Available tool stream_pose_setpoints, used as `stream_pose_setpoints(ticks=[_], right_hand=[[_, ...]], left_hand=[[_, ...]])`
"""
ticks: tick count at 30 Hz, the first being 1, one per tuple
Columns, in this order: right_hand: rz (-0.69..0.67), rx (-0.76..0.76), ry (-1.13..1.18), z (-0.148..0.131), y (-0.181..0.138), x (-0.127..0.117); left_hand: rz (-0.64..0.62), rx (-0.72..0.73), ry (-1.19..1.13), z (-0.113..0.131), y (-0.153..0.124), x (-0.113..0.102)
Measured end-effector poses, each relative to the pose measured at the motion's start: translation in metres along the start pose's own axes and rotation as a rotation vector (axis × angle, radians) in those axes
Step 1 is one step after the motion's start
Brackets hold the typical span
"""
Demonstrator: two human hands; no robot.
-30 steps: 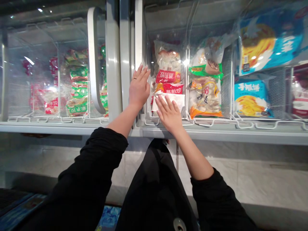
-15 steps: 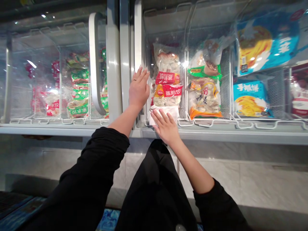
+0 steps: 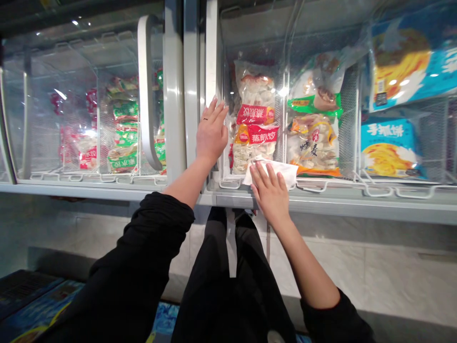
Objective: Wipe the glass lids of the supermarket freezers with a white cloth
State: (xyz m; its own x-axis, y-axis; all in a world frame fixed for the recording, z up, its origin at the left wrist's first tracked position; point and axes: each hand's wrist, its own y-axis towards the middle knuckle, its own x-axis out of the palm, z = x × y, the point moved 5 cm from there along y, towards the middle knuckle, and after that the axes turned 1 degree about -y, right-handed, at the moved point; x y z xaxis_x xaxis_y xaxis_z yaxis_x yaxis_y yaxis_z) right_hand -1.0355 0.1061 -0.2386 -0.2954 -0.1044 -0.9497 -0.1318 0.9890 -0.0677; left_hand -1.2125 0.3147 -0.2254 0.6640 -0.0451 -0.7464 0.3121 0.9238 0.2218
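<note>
My left hand (image 3: 213, 133) lies with outstretched fingers on the light-coloured edge strip of the freezer's glass lid (image 3: 213, 52), holding nothing. A ring shows on one finger. Under the spread fingers of my right hand (image 3: 272, 195) is a white cloth (image 3: 291, 174), held flat by pressure against the lower part of the clear cover. Whether the thumb grips the cloth cannot be made out. Behind the clear cover, just above the cloth, bags of frozen dumplings (image 3: 257, 136) with red labels are stacked. To their right lies a bag of shumai (image 3: 314, 143) with an orange lower edge.
A white curved handle (image 3: 145, 95) stands out on the left lid. Wire baskets (image 3: 378, 191) inside the freezer hold green packs (image 3: 123, 136) and blue bags (image 3: 389, 145). A grey ledge (image 3: 339, 205) runs along the front. My legs stand close below it, on pale tiles.
My right hand has slid to the right with the white cloth, which now reaches toward the shumai bag. My left hand stays on the lid's edge. The view has shifted slightly left.
</note>
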Motion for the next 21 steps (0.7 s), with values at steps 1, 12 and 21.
stream_pose_setpoints(ticks=[1, 12, 21], right_hand=[[0.02, 0.0, 0.006, 0.004, 0.01, 0.0], [0.131, -0.003, 0.11, 0.018, -0.015, -0.004], [0.08, 0.075, 0.029, -0.025, -0.083, 0.018]], left_hand=[[0.002, 0.002, 0.008, 0.0, 0.0, 0.0], [-0.057, 0.01, -0.018, -0.001, -0.001, 0.004], [-0.045, 0.043, -0.164, 0.004, -0.005, 0.005]])
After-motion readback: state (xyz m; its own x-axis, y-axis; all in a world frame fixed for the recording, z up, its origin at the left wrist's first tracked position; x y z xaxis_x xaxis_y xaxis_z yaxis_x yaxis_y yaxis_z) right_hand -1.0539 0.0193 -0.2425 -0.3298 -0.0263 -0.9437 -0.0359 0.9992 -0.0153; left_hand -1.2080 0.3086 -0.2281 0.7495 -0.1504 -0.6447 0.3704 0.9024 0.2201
